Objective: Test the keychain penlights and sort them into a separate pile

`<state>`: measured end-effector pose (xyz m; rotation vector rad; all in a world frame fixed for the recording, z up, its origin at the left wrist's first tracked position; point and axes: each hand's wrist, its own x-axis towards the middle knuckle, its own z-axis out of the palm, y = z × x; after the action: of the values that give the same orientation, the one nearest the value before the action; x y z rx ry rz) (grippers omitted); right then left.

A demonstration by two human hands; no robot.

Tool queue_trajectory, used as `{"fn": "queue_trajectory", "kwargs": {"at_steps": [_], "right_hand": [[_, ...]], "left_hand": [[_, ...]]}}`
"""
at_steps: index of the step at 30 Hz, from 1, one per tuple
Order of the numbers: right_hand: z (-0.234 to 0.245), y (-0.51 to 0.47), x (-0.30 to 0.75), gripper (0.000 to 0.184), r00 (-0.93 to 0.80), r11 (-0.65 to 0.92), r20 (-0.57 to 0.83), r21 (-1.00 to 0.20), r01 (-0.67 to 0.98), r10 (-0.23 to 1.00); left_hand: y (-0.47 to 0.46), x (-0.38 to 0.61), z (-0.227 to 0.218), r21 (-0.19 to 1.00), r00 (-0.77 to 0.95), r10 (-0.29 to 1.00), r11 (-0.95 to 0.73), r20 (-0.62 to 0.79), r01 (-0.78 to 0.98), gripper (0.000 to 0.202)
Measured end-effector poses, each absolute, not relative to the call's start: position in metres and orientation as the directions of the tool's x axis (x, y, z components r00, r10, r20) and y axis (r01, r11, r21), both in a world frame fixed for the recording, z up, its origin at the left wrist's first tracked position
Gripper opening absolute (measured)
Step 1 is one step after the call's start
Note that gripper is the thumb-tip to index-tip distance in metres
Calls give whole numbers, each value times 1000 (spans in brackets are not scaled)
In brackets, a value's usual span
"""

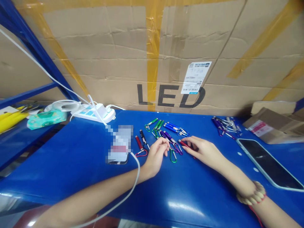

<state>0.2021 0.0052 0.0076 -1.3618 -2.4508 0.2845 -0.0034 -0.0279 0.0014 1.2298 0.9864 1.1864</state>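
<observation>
My left hand (157, 155) is closed, and a green carabiner clip (173, 155) sticks out at its fingertips. It looks like part of a green keychain light whose body is hidden by the hand. Between the thumb and fingers of my right hand (204, 151) is a red keychain light (186, 146), low over the table. Close to my hands lie purple keychain lights (169, 136), green ones (158, 125) and several blue ones (173, 127) grouped by colour. Left of my left hand are another red light (138, 142) and a black one (142, 136).
On the blue table (78, 171), a partly blurred phone (122, 142) lies left, with a white cable (136, 180) crossing my left forearm. A power strip (95, 114) stands behind it. Rightward are more keychain lights (224, 126), another phone (268, 161) and a small carton (277, 125).
</observation>
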Motion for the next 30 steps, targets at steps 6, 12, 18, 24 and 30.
{"fn": "queue_trajectory", "kwargs": {"at_steps": [6, 12, 18, 24, 30], "right_hand": [[8, 6, 204, 23, -495, 515, 158, -381, 768, 854], [11, 5, 203, 21, -495, 502, 132, -408, 763, 859], [9, 4, 201, 30, -491, 528, 194, -302, 794, 849], [11, -2, 194, 35, -519, 626, 407, -193, 756, 752], [19, -16, 178, 32, -654, 756, 402, -182, 629, 641]], "left_hand": [[-28, -5, 0, 990, 169, 981, -77, 96, -115, 12], [-29, -4, 3, 991, 175, 984, -16, 39, -130, 14], [-29, -4, 3, 988, 185, 982, -12, 40, -151, 13], [-30, -3, 2, 989, 188, 982, 14, 14, -148, 15], [-31, -2, 3, 993, 199, 979, -27, 49, -112, 27]]}}
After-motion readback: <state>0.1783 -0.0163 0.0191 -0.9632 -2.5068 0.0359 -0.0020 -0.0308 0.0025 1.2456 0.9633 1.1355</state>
